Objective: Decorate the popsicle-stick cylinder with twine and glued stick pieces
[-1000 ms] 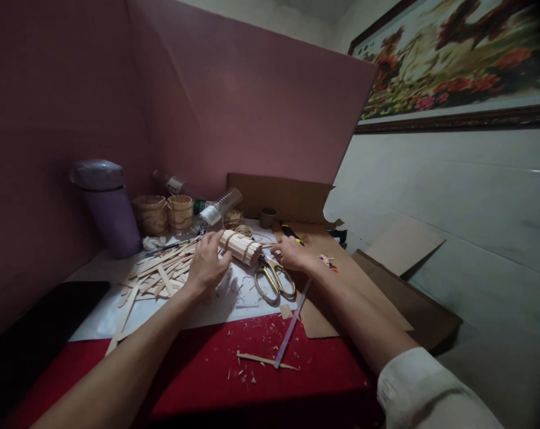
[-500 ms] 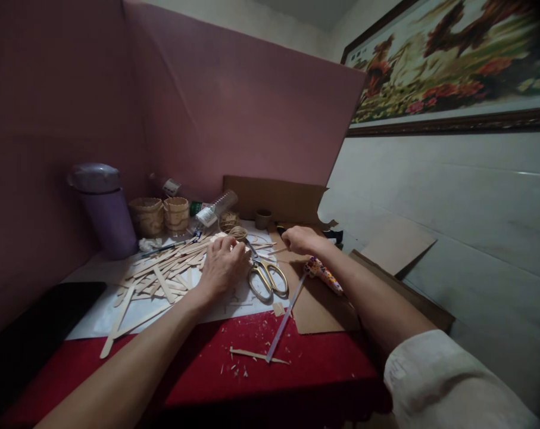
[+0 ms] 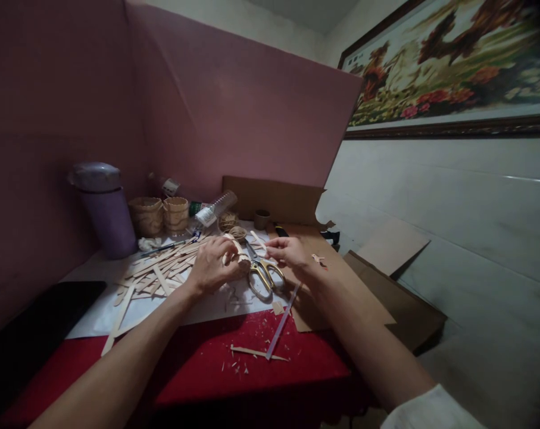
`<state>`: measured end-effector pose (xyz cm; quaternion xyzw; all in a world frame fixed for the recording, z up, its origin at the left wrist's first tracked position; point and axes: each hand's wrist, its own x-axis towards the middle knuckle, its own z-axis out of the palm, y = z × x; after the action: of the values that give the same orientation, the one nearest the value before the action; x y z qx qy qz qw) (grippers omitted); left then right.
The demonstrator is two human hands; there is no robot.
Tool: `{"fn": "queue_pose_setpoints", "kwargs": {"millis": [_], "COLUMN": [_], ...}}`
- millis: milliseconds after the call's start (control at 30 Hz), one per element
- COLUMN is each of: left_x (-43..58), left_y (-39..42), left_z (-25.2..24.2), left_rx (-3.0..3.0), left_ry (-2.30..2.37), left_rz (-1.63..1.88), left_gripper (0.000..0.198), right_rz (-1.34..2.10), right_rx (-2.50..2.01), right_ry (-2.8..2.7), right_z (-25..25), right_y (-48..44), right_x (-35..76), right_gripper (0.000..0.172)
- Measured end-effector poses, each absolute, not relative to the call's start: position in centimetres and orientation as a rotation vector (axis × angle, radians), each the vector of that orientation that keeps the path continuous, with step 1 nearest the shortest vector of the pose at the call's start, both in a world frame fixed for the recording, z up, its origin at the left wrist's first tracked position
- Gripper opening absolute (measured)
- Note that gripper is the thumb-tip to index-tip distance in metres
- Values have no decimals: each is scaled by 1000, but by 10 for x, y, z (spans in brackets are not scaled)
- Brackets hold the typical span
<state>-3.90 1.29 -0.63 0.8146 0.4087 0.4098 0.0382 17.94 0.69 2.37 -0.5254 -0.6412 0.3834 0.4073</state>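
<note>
My left hand (image 3: pixel 211 263) has its fingers curled round a small pale wooden piece (image 3: pixel 242 255); the fingers cover much of it, so its full shape is unclear. Between the fingertips of my right hand (image 3: pixel 288 256) is a thin wooden craft stick (image 3: pixel 258 239), pointing up and to the left. Gold-handled scissors (image 3: pixel 261 280) lie between the two hands, on white paper. Below my right wrist a translucent glue stick (image 3: pixel 282 326) slants across the red cloth; its upper end goes behind my forearm.
Left of my left hand lies a pile of craft sticks (image 3: pixel 162 268). Behind are a purple bottle (image 3: pixel 109 214), two wooden cups (image 3: pixel 177 214), a clear plastic bottle (image 3: pixel 216 208) and twine (image 3: pixel 237 233). Cardboard (image 3: pixel 350 292) lies to the right, with a tiny cutout (image 3: pixel 318 259) on it.
My right hand has moved back left and slightly down, and a craft stick now shows in its fingers. The left hand has shifted slightly left, and the patterned glue gun has become hidden.
</note>
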Motion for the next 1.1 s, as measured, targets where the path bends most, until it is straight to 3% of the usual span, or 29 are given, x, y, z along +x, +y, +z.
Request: {"fn": "queue_pose_setpoints", "kwargs": {"millis": [233,367,533,767,967,1100], "left_x": [-41,-43,-42,-39,-44,-43], "left_y": [18,22,19,13,12,8], "left_z": [-8,-5,3,8,13,16], "left_rx": [2075,1627,1336,1145,992,963], "left_ry": [1134,1240,1079,857,882,868], "left_rz": [1517,1675,1700,1578,1615,1598], "left_gripper": [12,24,40,36,29,29], "right_rz": [1115,1120,1038,907,573,670], "right_rx": [-1097,-1012,-947,-918,-1038,-1025], "right_ry": [-1461,-1443,-1544,-1686,-1698,-1681], "right_z": [6,10,12,8,2,-7], "right_y": [8,10,3,-3,-1,-7], "right_x": [140,133,124,118,121,122], "right_gripper": [21,18,11,9,28,43]}}
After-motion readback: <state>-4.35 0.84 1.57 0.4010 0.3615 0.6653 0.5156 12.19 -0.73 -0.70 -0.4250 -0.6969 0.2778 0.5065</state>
